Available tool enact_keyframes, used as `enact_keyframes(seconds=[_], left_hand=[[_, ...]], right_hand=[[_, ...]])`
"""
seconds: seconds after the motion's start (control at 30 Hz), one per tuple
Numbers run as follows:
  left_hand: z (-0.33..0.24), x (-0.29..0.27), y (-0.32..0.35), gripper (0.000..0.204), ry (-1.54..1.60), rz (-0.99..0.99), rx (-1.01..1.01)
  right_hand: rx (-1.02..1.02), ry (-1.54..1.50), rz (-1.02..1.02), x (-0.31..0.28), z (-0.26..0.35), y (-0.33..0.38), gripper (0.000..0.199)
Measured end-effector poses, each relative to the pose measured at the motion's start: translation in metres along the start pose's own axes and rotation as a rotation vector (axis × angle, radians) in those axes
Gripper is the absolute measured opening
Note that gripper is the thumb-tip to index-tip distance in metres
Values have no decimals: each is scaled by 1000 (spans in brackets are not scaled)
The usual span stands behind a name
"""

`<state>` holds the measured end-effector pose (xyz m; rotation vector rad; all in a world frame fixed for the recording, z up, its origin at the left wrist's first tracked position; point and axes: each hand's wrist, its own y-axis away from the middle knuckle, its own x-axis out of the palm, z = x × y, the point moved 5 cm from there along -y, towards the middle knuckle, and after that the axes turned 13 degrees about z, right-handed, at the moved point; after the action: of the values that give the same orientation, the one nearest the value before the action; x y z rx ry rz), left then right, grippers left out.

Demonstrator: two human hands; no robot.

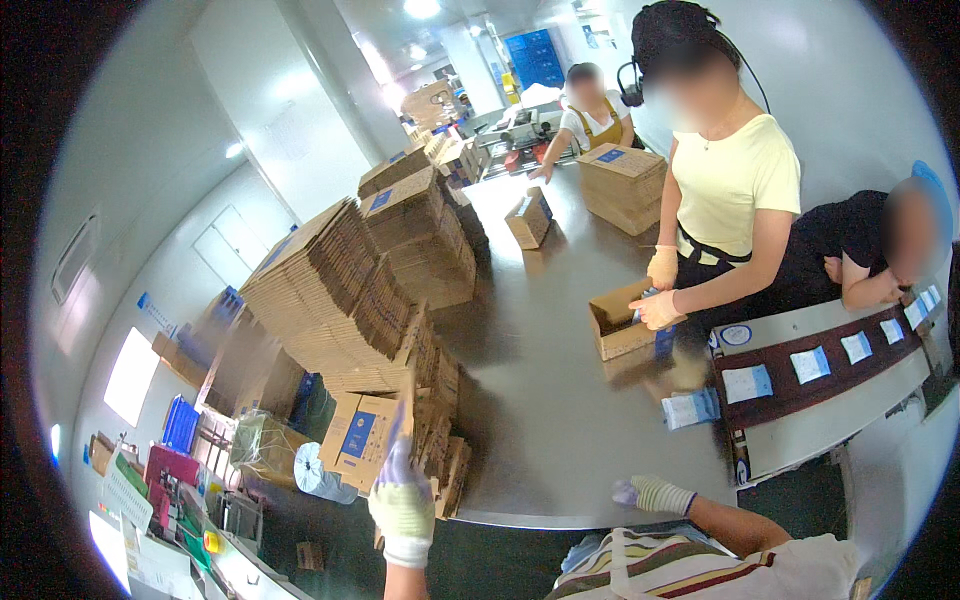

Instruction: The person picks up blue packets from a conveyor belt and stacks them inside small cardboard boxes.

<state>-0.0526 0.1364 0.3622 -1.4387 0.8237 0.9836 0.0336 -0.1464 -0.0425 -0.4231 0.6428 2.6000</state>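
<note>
Grey surface (pixel 560 400) carries big stacks of flat cardboard (pixel 350 290), piled at its left edge within reach; left hand (pixel 402 505), gloved, pinches a flat carton (pixel 362 435) upright off the stack; right hand (pixel 655 494) rests loosely curled, empty, on the near rim; a co-worker's open box (pixel 618 322) sits well apart across it.

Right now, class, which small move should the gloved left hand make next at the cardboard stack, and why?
Probably lift the flattened brown cardboard box clear of the leaning stack of flat cartons toward the grey metal table: the left hand already touches it, and the right hand is empty.
</note>
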Motion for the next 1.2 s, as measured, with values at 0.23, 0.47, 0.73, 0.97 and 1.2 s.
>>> enact_keyframes(seconds=[0.23,0.47,0.73,0.97,1.2], left_hand=[[-24,-7,50,25,715,-16,-41],[-41,131,82,23,1131,147,-199],[-39,244,111,49,1164,47,-679],[-61,240,110,48,1398,351,-558],[-37,311,148,50,673,657,-566]], right_hand=[[-519,-574,-743,-129,77,-13,56],[-264,-508,-640,-158,64,45,33],[-298,-557,-402,-119,69,72,28],[-286,-494,-654,-123,37,56,73],[3,601,-155,-111,92,45,73]])
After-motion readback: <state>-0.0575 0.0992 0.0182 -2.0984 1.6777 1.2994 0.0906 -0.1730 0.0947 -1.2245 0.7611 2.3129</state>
